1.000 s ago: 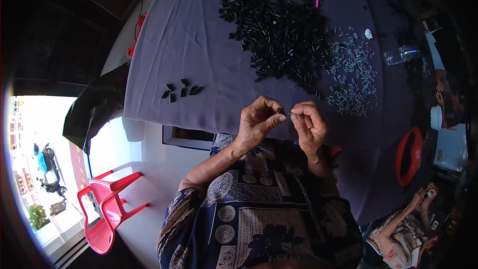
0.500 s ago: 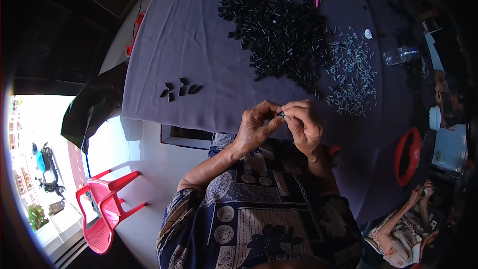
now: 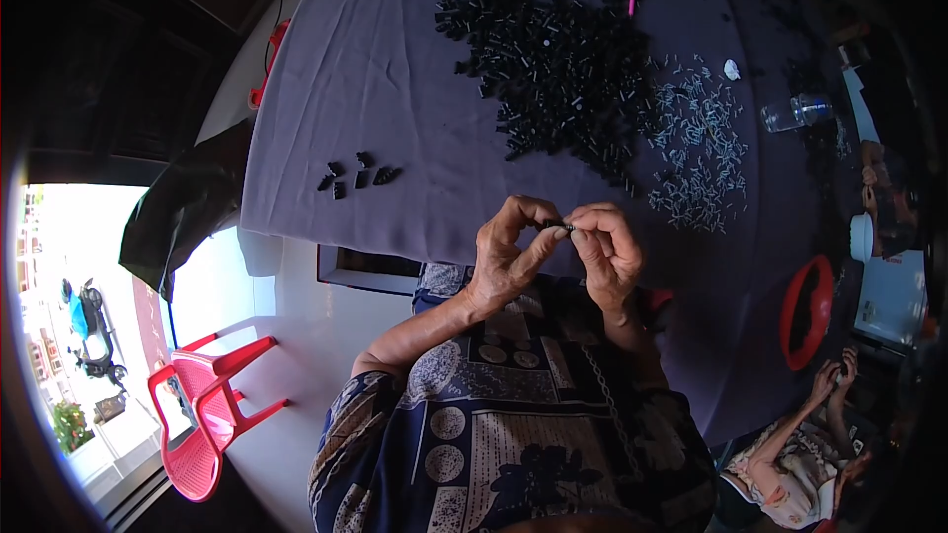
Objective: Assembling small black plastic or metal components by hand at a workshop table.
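Note:
My left hand (image 3: 509,257) and my right hand (image 3: 607,252) meet in front of my chest, just at the near edge of the table covered in a grey-purple cloth (image 3: 395,69). Between their fingertips they pinch one small black piece with a thin metal pin (image 3: 561,226). Further out on the cloth lies a big heap of small black pieces (image 3: 558,64). To its right is a scatter of small silver pins (image 3: 696,143). A small group of black pieces (image 3: 355,176) lies apart at the left.
A clear plastic bottle (image 3: 793,113) lies at the right of the table. A red round basin (image 3: 808,311) sits at the lower right, near another person's hands (image 3: 834,380). A red plastic chair (image 3: 202,415) stands at the lower left beside a black bag (image 3: 183,212).
My two hands have closed together: a second ago they were slightly apart, now their fingertips meet on the small piece. They have shifted little otherwise.

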